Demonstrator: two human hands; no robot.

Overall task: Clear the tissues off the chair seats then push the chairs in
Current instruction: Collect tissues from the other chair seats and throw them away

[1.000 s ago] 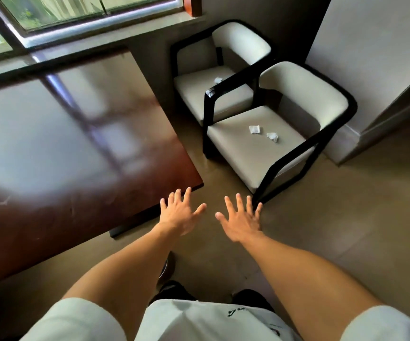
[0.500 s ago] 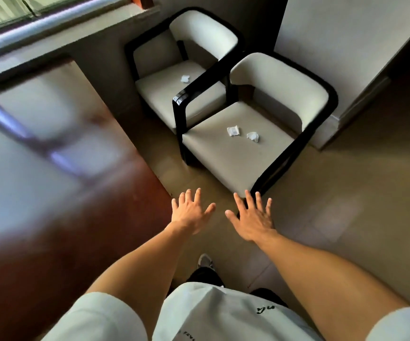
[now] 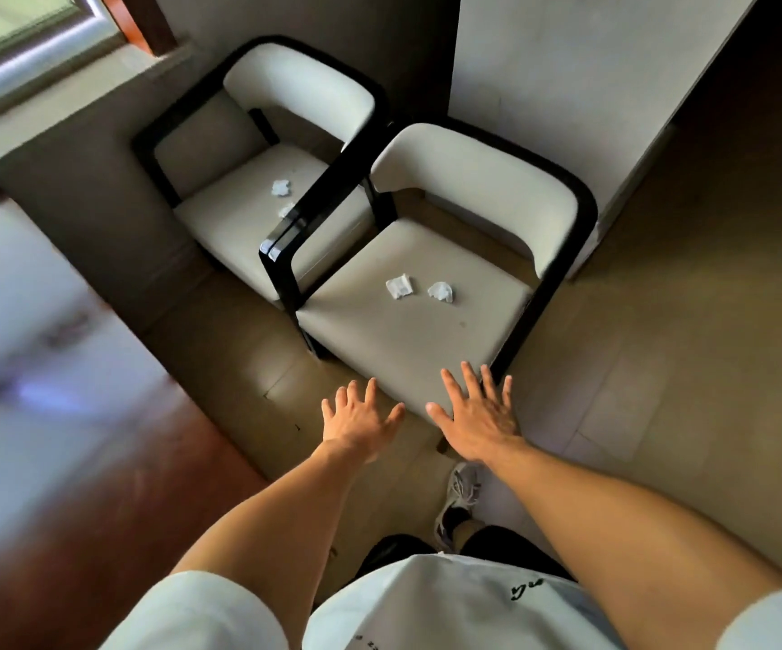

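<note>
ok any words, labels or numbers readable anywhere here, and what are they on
Dark script on the white shirt, right side of its front: only something like "yu" shows; the rest is cut off by the right arm, so it cannot be read.
Small dark marks near the shirt's bottom edge: too small and cropped to read.
Chairs, tissues, table, shoe: no text visible.

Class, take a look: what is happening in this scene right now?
A person reaches both open hands, left hand and right hand, toward the near chair. Two crumpled tissues lie on its seat, and more tissues on the far chair. Nothing is picked up yet.
</note>
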